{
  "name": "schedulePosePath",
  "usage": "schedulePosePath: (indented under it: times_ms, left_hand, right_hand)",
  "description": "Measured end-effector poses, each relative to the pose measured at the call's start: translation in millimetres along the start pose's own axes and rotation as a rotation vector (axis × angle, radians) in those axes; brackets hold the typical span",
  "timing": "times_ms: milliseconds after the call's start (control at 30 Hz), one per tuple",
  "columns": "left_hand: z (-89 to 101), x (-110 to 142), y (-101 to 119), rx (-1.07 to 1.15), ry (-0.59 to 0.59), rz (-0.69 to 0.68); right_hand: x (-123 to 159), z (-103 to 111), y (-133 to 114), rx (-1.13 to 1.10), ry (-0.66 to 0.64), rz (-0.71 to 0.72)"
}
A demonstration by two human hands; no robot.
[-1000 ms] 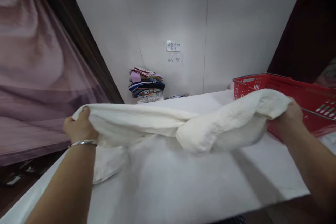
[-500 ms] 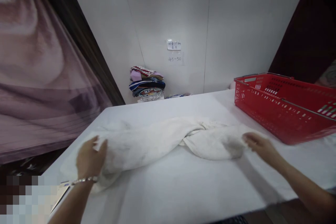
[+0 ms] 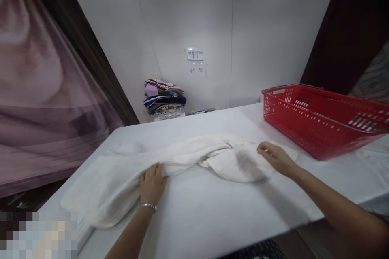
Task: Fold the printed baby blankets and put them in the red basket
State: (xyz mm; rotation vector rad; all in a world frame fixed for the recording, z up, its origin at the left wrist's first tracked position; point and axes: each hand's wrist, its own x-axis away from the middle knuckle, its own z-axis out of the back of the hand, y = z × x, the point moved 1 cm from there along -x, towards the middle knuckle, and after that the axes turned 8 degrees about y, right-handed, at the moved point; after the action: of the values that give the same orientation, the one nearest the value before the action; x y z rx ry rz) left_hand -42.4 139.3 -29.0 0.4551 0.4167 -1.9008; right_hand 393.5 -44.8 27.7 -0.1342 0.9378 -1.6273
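A long white cloth (image 3: 106, 184), perhaps a garment, lies crumpled across the white table (image 3: 194, 214). It is twisted near its middle, with its left part spread wide and a rounded fold on the right. My left hand (image 3: 152, 184) rests on the cloth's front edge left of the twist, fingers stretched over the fabric and thumb apart. At the right fold, my right hand (image 3: 277, 160) has its fingers bent together on the cloth, seemingly pinching it; the fingertips are partly hidden. A bracelet circles my left wrist.
A red plastic basket (image 3: 304, 133) with metal handles stands on the table at the right. Behind the table's far edge is a stack of folded clothes (image 3: 165, 99), below paper labels (image 3: 195, 61) on the wall. A pink curtain (image 3: 36, 73) hangs at the left.
My left hand has moved right along the cloth, and the front edge there is now pushed inward and narrower. My right hand has shifted left onto the fold. The view has turned slightly.
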Motion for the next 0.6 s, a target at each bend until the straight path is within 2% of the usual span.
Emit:
schedulePosePath:
  times_ms: [67,133,200,233,267,333,467,533,600]
  left_hand:
    - [2.6,-16.0,-5.1,0.030,-0.037,0.037]
    - [8.3,-32.0,-10.2,0.070,-0.059,0.067]
    - [20.8,-47.6,-15.7,0.108,-0.033,0.111]
    - [30.3,-55.1,-18.7,0.139,-0.003,0.152]
    - [42.2,-62.3,-21.7,0.179,0.039,0.200]
    - [71.3,-75.8,-27.9,0.258,0.140,0.298]
    - [128.4,-102.4,-47.3,0.279,0.313,0.440]
    - [141.6,-116.3,-61.5,0.271,0.292,0.495]
    - [139.0,-129.0,-74.2,0.234,0.130,0.487]
  right_hand:
    - [11.4,-17.5,-4.2,0.053,-0.191,0.137]
    - [24.4,-39.3,-1.5,0.112,-0.307,0.219]
    - [30.5,-50.6,5.8,0.087,-0.308,0.195]
    - [29.7,-49.0,9.5,0.030,-0.266,0.151]
    - [26.3,-42.1,12.7,-0.047,-0.205,0.097]
    - [13.1,-13.8,16.8,-0.198,-0.023,-0.052]
    - [-26.4,68.8,21.7,-0.495,0.519,-0.407]
    - [-47.8,99.5,28.2,-0.665,0.703,-0.459]
    - [-68.1,113.7,41.4,-0.633,0.790,-0.464]
